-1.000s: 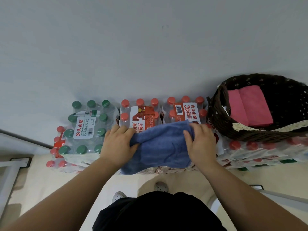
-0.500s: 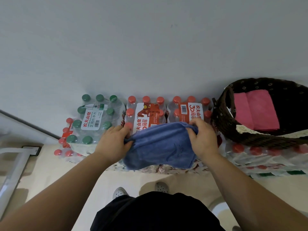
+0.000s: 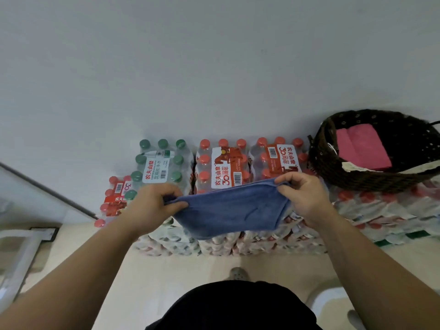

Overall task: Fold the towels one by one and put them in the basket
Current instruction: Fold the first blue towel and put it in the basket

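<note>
**Blue towel drawn out between both grips, basket off to the right**

My left grip (image 3: 152, 203) pinches the left corner of the blue towel (image 3: 231, 210) and my right grip (image 3: 302, 194) pinches the right corner. Both are clamped on cloth, so the far edge runs taut between them. The rest sags toward me, in front of the shrink-wrapped bottle packs (image 3: 223, 163). The basket (image 3: 345, 172) sits at the far right on more packs, with a folded pink towel (image 3: 362, 148) already inside.

The risk I see is that both pinches look shallow. A corner could slip out as I fold, and the cloth would drop to the floor. Mismatched corners would also give a crooked fold.

Half a second ago the towel was bunched between my grips. Now they stand wider apart and it is spread out.
</note>
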Tool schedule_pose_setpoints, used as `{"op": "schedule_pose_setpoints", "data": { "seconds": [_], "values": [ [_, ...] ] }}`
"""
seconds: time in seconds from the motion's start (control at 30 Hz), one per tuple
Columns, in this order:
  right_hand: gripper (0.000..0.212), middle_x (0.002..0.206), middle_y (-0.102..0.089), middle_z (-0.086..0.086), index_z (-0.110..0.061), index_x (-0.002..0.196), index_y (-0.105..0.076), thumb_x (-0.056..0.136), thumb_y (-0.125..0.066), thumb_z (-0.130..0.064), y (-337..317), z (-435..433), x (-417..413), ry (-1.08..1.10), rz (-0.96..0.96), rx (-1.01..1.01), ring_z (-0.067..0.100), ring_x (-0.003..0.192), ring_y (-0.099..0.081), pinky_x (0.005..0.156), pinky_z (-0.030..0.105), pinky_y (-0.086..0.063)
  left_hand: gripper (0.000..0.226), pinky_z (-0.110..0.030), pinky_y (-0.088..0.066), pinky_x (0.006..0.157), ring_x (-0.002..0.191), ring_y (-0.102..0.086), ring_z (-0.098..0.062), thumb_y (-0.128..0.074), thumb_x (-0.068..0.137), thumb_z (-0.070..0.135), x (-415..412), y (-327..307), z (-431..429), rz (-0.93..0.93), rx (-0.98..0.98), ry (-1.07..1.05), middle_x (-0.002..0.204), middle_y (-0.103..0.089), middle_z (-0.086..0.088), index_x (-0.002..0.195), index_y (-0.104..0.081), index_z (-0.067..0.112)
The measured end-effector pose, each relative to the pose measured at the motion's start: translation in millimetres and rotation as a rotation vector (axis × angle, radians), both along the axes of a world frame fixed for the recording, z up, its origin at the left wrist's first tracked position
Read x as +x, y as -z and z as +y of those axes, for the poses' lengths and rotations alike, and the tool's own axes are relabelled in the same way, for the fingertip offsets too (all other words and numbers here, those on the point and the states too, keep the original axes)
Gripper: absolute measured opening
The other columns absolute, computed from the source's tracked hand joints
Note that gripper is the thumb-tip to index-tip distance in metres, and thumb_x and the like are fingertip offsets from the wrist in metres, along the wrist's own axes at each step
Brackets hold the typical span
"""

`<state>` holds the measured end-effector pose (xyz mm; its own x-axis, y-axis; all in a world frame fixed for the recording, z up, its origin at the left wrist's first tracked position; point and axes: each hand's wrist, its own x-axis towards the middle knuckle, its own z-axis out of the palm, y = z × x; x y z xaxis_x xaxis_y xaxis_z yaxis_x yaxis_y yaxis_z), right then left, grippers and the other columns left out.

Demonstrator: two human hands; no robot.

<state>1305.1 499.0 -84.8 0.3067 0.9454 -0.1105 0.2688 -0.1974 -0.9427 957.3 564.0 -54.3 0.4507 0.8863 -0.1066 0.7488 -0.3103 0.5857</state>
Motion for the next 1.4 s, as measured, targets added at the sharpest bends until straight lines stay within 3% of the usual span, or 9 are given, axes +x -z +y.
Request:
{"op": "schedule_pose_setpoints", "data": {
  "seconds": [0.27,0.47,0.7,0.8,0.87,0.97,1.07,1.23,1.4],
  "values": [
    [0.017,0.075,-0.064,0.004,-0.009,0.078,-0.071,0.085,-0.069,0.006,-33,-35,-79,-0.070,-0.109,-0.026,0.012,0.063,-0.053,0.052,0.022,-0.044,0.031,-0.023,-0.033,0.050,0.052,-0.046,-0.010,-0.085,0.074,0.031,-97,-9,-23,0.090,0.159,0.200,0.055,-0.053,0.005,0.059,-0.062,0.019],
    [0.019,0.078,-0.072,0.006,-0.015,0.077,-0.077,0.080,-0.074,0.003,-41,-52,-110,-0.195,-0.324,-0.086,0.018,0.070,-0.064,0.067,0.038,-0.056,0.024,-0.024,-0.038,0.051,0.056,-0.048,-0.008,-0.083,0.074,0.029,-147,-8,-29,0.210,0.200,0.280,0.058,-0.056,0.008,0.062,-0.066,0.019],
    [0.022,0.084,-0.069,-0.011,-0.028,0.080,-0.073,0.082,-0.079,-0.007,-57,-65,-124,-0.389,-0.645,-0.138,0.007,0.082,-0.064,0.073,0.021,-0.052,0.025,-0.019,-0.032,0.050,0.054,-0.047,-0.013,-0.084,0.073,0.031,-176,-16,-32,0.188,0.323,0.299,0.059,-0.052,0.009,0.061,-0.065,0.020],
    [0.021,0.088,-0.067,-0.012,-0.029,0.086,-0.072,0.087,-0.073,-0.008,-64,-66,-129,-0.483,-0.732,-0.178,0.005,0.086,-0.061,0.077,0.023,-0.048,0.031,-0.020,-0.035,0.048,0.051,-0.046,-0.013,-0.067,0.073,0.046,-176,-30,-36,0.112,0.315,0.255,0.054,-0.052,0.008,0.056,-0.061,0.021],
    [0.019,0.093,-0.068,-0.009,-0.024,0.097,-0.076,0.090,-0.069,-0.008,-67,-64,-129,-0.531,-0.787,-0.186,0.010,0.090,-0.060,0.082,0.027,-0.049,0.023,-0.013,-0.034,0.048,0.053,-0.050,-0.019,-0.061,0.068,0.040,-172,-41,-43,0.023,0.248,0.177,0.051,-0.054,0.007,0.054,-0.061,0.022],
    [0.020,0.094,-0.069,-0.009,-0.020,0.103,-0.077,0.091,-0.068,-0.008,-69,-61,-126,-0.500,-0.789,-0.209,0.011,0.090,-0.062,0.082,0.029,-0.052,0.013,-0.019,-0.045,0.054,0.057,-0.058,-0.016,-0.067,0.067,0.022,-170,-49,-44,-0.115,0.102,0.074,0.056,-0.063,0.008,0.055,-0.065,0.025],
    [0.018,0.087,-0.070,-0.010,-0.020,0.097,-0.078,0.087,-0.070,-0.007,-73,-60,-123,-0.419,-0.713,-0.242,0.005,0.078,-0.066,0.074,0.025,-0.057,0.025,-0.028,-0.051,0.061,0.058,-0.062,-0.014,-0.079,0.074,0.007,-172,-54,-43,-0.143,0.049,0.047,0.062,-0.068,0.011,0.062,-0.071,0.028],
    [0.024,0.076,-0.069,-0.010,-0.029,0.079,-0.074,0.081,-0.072,-0.005,-81,-57,-122,-0.409,-0.736,-0.267,0.006,0.063,-0.066,0.053,0.014,-0.048,0.017,-0.018,-0.052,0.059,0.061,-0.065,-0.010,-0.081,0.076,0.007,-167,-58,-41,-0.212,0.049,-0.088,0.067,-0.071,0.009,0.069,-0.073,0.020],
    [0.030,0.081,-0.068,-0.008,-0.031,0.078,-0.068,0.081,-0.069,-0.001,-83,-48,-125,-0.399,-0.752,-0.224,0.013,0.074,-0.065,0.063,0.030,-0.053,0.020,-0.013,-0.048,0.059,0.066,-0.063,-0.010,-0.078,0.078,0.009,-160,-55,-33,-0.196,0.150,-0.184,0.072,-0.069,0.007,0.086,-0.071,0.025]
  ]
}}
